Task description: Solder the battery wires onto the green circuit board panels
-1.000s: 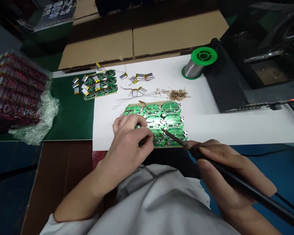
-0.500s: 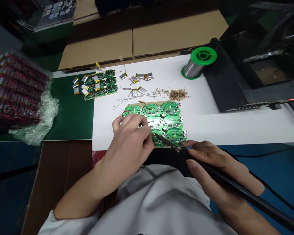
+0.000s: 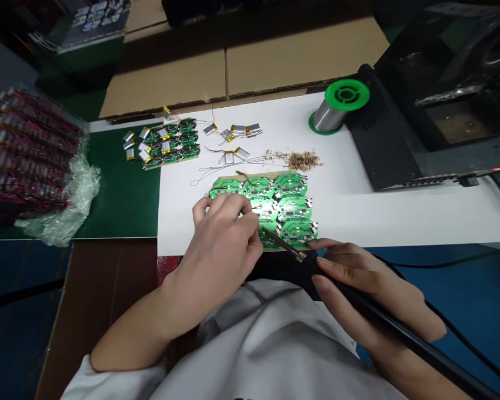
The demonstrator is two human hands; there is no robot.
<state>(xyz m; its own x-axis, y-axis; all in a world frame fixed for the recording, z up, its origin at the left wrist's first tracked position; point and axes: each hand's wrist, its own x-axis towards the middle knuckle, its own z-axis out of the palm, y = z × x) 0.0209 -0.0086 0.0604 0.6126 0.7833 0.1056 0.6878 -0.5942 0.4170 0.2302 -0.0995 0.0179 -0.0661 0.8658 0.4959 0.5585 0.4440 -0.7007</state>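
A panel of green circuit boards (image 3: 291, 214) lies at the near edge of the white work surface. Over its left part is my left hand (image 3: 223, 250), fingers curled and pinched together; what they hold is hidden beneath them. My right hand (image 3: 364, 283) grips a soldering iron (image 3: 383, 314) by its black handle. The iron's metal tip points left and down onto the lower middle of the panel, close to my left fingertips. A battery lead with red and dark wires (image 3: 245, 178) lies on the panel's top row.
A solder spool (image 3: 337, 108) with green ends stands beside a black machine (image 3: 383, 128). Brown crumbs (image 3: 304, 161) and loose pouch batteries (image 3: 241, 153) lie behind the panel. Another board panel (image 3: 173, 145) with batteries is at left, near a bubble-wrapped stack (image 3: 29, 161). Cardboard (image 3: 275, 61) borders the back.
My right hand and the soldering iron have shifted slightly left, bringing the tip a little nearer my left fingers. My left hand has moved very slightly right; the panel stays put.
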